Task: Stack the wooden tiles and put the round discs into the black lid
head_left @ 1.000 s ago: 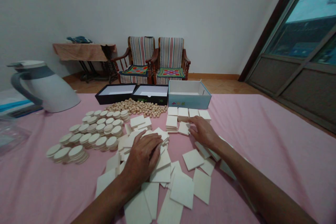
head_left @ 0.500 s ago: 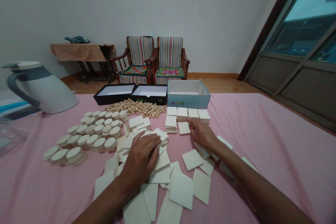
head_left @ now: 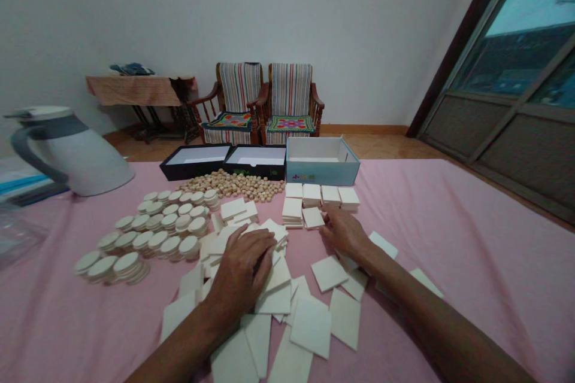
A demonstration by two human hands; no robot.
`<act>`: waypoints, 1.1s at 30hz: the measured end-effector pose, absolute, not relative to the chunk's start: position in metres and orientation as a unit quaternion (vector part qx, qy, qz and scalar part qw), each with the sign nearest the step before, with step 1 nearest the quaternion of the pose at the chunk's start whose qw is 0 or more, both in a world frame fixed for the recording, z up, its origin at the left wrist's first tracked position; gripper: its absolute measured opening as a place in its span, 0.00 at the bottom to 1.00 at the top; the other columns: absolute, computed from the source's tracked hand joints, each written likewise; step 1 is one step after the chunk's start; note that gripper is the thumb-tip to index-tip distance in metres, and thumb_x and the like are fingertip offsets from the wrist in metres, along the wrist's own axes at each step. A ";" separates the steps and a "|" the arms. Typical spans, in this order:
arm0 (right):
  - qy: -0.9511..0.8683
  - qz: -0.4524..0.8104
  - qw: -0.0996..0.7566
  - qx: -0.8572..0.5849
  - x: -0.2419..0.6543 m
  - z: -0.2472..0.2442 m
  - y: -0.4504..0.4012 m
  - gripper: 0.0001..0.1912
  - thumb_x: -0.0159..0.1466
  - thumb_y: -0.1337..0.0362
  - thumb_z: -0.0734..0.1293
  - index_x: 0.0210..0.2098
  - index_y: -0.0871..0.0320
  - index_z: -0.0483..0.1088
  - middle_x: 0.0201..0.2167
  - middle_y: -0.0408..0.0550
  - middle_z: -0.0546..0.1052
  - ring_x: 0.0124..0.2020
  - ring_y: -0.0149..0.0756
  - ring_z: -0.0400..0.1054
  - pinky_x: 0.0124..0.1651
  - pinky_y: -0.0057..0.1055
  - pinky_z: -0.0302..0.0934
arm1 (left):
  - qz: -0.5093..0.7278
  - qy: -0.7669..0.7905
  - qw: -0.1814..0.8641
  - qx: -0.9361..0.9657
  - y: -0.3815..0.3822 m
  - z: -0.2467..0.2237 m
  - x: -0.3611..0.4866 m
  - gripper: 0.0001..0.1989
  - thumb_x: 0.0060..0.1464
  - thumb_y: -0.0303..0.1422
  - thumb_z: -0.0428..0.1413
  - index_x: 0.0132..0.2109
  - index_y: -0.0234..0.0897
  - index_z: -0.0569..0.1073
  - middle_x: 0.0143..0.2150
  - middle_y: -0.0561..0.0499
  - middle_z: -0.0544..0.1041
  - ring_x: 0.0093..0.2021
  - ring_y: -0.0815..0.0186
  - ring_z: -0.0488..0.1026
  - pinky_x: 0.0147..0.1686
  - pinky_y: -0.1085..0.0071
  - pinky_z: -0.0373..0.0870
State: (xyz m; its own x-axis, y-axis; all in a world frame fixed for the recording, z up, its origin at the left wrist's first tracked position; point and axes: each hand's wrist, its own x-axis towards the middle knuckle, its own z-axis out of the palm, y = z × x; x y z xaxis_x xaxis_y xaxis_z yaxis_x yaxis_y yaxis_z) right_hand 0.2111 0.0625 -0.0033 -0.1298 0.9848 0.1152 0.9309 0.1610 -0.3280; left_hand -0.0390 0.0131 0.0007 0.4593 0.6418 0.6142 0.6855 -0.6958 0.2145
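In the head view, the left hand [head_left: 245, 263] lies palm down over the heap of square wooden pieces [head_left: 309, 326], its fingers slightly bent and its thumb apart from them; what is under the palm is hidden, so I cannot tell if it has hold of any piece. The right hand [head_left: 345, 230] is half curled, with its fingertips at the right edge of one small square piece [head_left: 312, 218]; whether they pinch it or only touch it, I cannot tell. This piece lies on the pink cloth [head_left: 449, 209], just to the right of a short stack [head_left: 292, 209] and in front of a row of four stacks [head_left: 311, 192]. Behind this row stands the light-blue box [head_left: 322, 177]. To the left are round discs [head_left: 169, 220] in piles, small wooden beads [head_left: 229, 185], and two black boxes [head_left: 256, 171] behind the beads. A white jug [head_left: 92, 161] stands at the far left.
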 end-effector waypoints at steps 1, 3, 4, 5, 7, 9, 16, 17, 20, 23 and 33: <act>-0.749 0.093 0.147 -0.639 0.214 0.002 0.060 0.13 0.58 0.69 0.62 0.43 0.60 0.67 0.39 0.52 0.75 0.38 0.37 0.67 0.37 0.30 0.55 | -0.345 -0.388 0.031 -0.854 0.013 0.000 -0.039 0.11 0.57 0.24 0.50 0.45 0.36 0.72 0.44 0.47 0.79 0.47 0.61 0.74 0.55 0.51 0.60; -0.777 0.122 0.125 -0.605 0.220 0.015 0.053 0.13 0.57 0.70 0.63 0.43 0.60 0.68 0.39 0.51 0.75 0.38 0.37 0.66 0.39 0.30 0.55 | -0.345 -0.388 0.030 -0.854 0.014 0.000 -0.039 0.11 0.57 0.24 0.50 0.44 0.37 0.72 0.44 0.47 0.79 0.47 0.61 0.74 0.55 0.51 0.60; -0.801 0.147 0.103 -0.572 0.222 0.022 0.049 0.14 0.56 0.71 0.64 0.43 0.60 0.68 0.39 0.51 0.74 0.39 0.38 0.66 0.40 0.30 0.55 | -0.345 -0.388 0.030 -0.854 0.014 0.000 -0.039 0.11 0.57 0.24 0.50 0.44 0.37 0.72 0.44 0.47 0.79 0.47 0.61 0.74 0.55 0.51 0.60; -0.828 0.177 0.071 -0.527 0.225 0.029 0.043 0.16 0.54 0.71 0.66 0.43 0.59 0.68 0.41 0.51 0.74 0.41 0.38 0.65 0.41 0.31 0.55 | -0.347 -0.388 0.031 -0.853 0.014 0.000 -0.039 0.11 0.57 0.24 0.50 0.44 0.37 0.72 0.44 0.47 0.79 0.47 0.61 0.74 0.55 0.52 0.60; -0.871 0.214 -0.001 -0.443 0.226 0.040 0.032 0.22 0.49 0.70 0.70 0.44 0.58 0.69 0.44 0.51 0.72 0.45 0.41 0.64 0.45 0.34 0.55 | -0.349 -0.389 0.031 -0.852 0.014 0.000 -0.039 0.10 0.57 0.24 0.50 0.44 0.37 0.72 0.44 0.47 0.79 0.47 0.61 0.74 0.56 0.52 0.60; -0.892 0.207 -0.046 -0.400 0.224 0.045 0.023 0.25 0.47 0.69 0.72 0.45 0.58 0.69 0.46 0.52 0.71 0.47 0.45 0.62 0.48 0.38 0.53 | -0.350 -0.389 0.032 -0.852 0.014 0.000 -0.038 0.11 0.57 0.24 0.50 0.44 0.37 0.72 0.43 0.47 0.79 0.47 0.61 0.74 0.56 0.52 0.60; -0.895 0.163 -0.014 -0.415 0.218 0.040 0.023 0.22 0.52 0.63 0.70 0.45 0.61 0.68 0.45 0.56 0.71 0.45 0.45 0.63 0.48 0.40 0.54 | -0.353 -0.389 0.033 -0.850 0.012 0.001 -0.038 0.10 0.57 0.24 0.50 0.45 0.36 0.72 0.42 0.47 0.79 0.46 0.61 0.74 0.55 0.51 0.61; -0.885 0.169 0.011 -0.433 0.219 0.040 0.027 0.22 0.53 0.61 0.69 0.45 0.61 0.67 0.45 0.56 0.71 0.45 0.44 0.63 0.47 0.38 0.55 | -0.353 -0.388 0.033 -0.851 0.012 0.001 -0.038 0.10 0.57 0.24 0.50 0.45 0.36 0.72 0.42 0.47 0.79 0.46 0.61 0.74 0.55 0.51 0.61; -0.834 0.150 0.091 -0.522 0.217 0.038 0.043 0.21 0.55 0.59 0.67 0.45 0.62 0.67 0.44 0.58 0.71 0.44 0.44 0.64 0.44 0.36 0.57 | -0.355 -0.385 0.030 -0.851 0.013 0.002 -0.038 0.10 0.57 0.24 0.50 0.44 0.37 0.72 0.43 0.48 0.79 0.46 0.61 0.74 0.55 0.51 0.61; -0.791 0.085 0.137 -0.591 0.208 0.033 0.057 0.18 0.57 0.59 0.65 0.44 0.63 0.68 0.41 0.59 0.72 0.43 0.45 0.64 0.44 0.36 0.57 | -0.358 -0.386 0.027 -0.850 0.013 0.002 -0.038 0.10 0.57 0.24 0.50 0.44 0.37 0.72 0.43 0.48 0.79 0.46 0.61 0.74 0.55 0.51 0.61; -0.747 0.025 0.153 -0.647 0.198 0.014 0.065 0.18 0.63 0.55 0.60 0.44 0.62 0.70 0.40 0.57 0.75 0.42 0.42 0.67 0.42 0.33 0.57 | -0.349 -0.390 0.023 -0.852 0.012 0.002 -0.038 0.11 0.57 0.23 0.50 0.45 0.37 0.71 0.43 0.48 0.79 0.47 0.62 0.74 0.56 0.51 0.60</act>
State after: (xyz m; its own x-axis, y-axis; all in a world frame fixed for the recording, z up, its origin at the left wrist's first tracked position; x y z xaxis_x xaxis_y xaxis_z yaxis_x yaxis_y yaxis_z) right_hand 0.1981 0.0652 0.0138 -0.1169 0.9734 0.1970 0.9583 0.1627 -0.2350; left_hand -0.0379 0.0118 0.0024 0.4525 0.6481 0.6126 0.6808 -0.6947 0.2321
